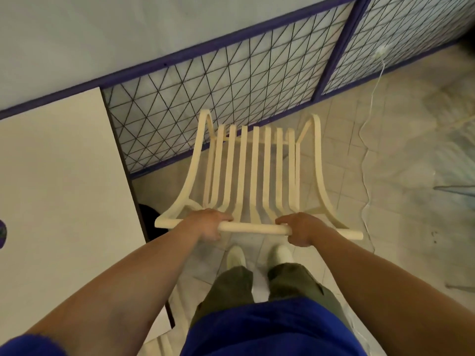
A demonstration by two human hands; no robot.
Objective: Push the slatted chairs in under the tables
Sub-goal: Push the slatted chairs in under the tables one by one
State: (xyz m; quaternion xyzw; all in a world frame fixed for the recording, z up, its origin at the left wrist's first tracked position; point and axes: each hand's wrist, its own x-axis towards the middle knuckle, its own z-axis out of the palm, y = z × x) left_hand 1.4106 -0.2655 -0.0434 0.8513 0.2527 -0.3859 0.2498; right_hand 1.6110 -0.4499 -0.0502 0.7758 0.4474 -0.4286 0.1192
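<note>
A cream slatted chair (254,170) stands on the tiled floor straight in front of me, seen from above and behind. My left hand (209,223) grips the round top rail of its back, left of centre. My right hand (299,228) grips the same rail, right of centre. A white table (59,191) lies to the left of the chair; the chair stands beside the table's edge, not under it.
A purple-framed wire mesh panel (231,91) runs along the wall just beyond the chair. A white cable (370,140) trails over the floor on the right. My feet (257,256) stand right behind the chair. Part of another cream chair (167,343) shows at bottom left.
</note>
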